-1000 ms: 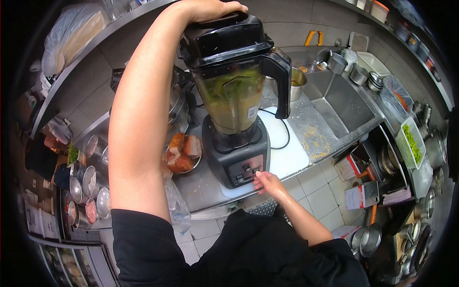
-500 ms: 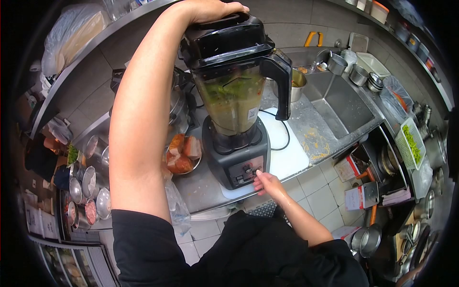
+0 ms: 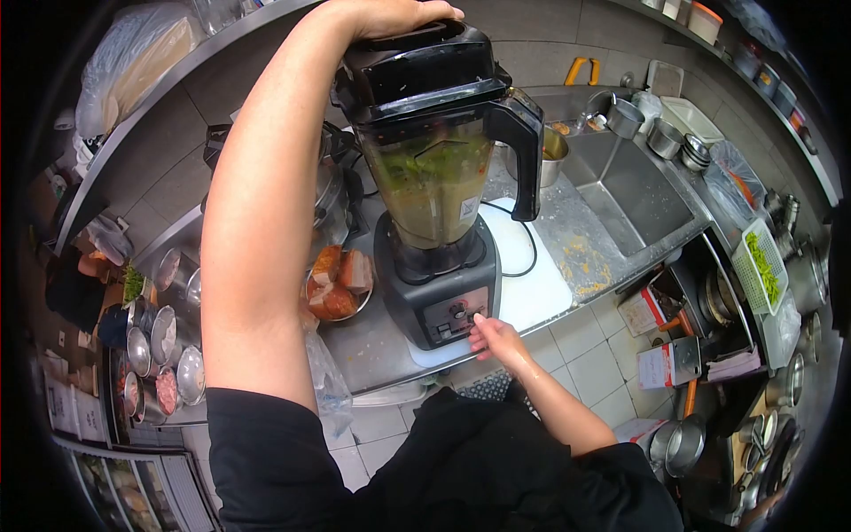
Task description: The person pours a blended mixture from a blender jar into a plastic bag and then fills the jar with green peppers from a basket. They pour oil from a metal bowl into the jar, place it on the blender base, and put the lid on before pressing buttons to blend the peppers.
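While left hand presses blender lid, right hand fingers its controls, hands apart

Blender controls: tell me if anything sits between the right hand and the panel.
Nothing visible does. The right hand already has its fingertips on the control panel of the blender, while the left hand presses on the lid.

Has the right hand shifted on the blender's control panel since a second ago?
Barely. The right hand has its fingertips at the same switch on the blender base, only a touch higher than before; the left hand stays on the lid.
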The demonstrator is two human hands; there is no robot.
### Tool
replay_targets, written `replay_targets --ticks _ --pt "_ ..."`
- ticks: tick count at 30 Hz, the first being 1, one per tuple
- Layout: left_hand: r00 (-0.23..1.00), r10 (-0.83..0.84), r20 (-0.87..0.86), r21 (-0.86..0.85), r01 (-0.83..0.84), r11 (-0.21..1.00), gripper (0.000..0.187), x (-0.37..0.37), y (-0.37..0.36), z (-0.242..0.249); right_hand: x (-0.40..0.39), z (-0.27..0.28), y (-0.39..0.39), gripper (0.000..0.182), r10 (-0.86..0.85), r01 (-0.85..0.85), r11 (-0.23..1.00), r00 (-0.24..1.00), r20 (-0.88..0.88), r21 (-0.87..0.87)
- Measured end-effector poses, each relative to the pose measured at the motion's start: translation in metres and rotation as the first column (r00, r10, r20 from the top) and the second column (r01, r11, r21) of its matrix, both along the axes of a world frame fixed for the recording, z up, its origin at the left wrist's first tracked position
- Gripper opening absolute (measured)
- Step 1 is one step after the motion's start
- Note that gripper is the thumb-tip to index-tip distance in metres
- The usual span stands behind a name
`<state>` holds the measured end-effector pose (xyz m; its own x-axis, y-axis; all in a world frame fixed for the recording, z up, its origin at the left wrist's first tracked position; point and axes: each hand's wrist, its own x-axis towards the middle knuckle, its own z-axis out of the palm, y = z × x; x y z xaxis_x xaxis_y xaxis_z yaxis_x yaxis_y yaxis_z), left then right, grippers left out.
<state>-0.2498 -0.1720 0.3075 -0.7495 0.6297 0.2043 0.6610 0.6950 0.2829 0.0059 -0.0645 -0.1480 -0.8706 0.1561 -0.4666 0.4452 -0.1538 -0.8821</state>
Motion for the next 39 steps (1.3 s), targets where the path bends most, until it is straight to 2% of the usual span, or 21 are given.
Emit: replay_targets --ticks 3,12,17,27,38,39 --pt "0.998 -0.051 0.032 0.026 0.051 0.998 0.068 -0.002 0.000 -0.001 0.000 0.000 0.001 0.052 0.004 -0.004 1.000 1.000 -0.006 0.007" --pt "1.000 0.004 -0.015 0.029 -0.004 1.000 0.068 0.001 0.000 -0.003 0.001 -0.006 0.003 0.050 0.037 -0.037 0.999 0.999 -0.032 0.000" --pt "0.997 -0.026 0.078 0.033 0.023 0.999 0.068 0.003 0.000 -0.001 0.002 -0.003 0.003 0.051 0.031 -0.031 1.000 0.999 -0.028 -0.003" --pt "0.998 -0.038 0.056 0.006 0.038 0.999 0.067 0.000 0.000 0.002 0.001 -0.001 0.001 0.054 0.004 -0.004 1.000 1.000 -0.001 -0.009" --pt "1.000 -0.001 0.019 0.030 0.001 1.000 0.070 -0.001 0.000 -0.002 0.001 -0.002 0.003 0.045 0.043 -0.043 0.999 0.999 -0.023 -0.010" --pt "1.000 -0.001 0.019 0.030 0.001 1.000 0.070 0.019 0.006 0.000 0.001 -0.002 0.003 0.045 0.043 -0.043 0.999 0.999 -0.023 -0.010"
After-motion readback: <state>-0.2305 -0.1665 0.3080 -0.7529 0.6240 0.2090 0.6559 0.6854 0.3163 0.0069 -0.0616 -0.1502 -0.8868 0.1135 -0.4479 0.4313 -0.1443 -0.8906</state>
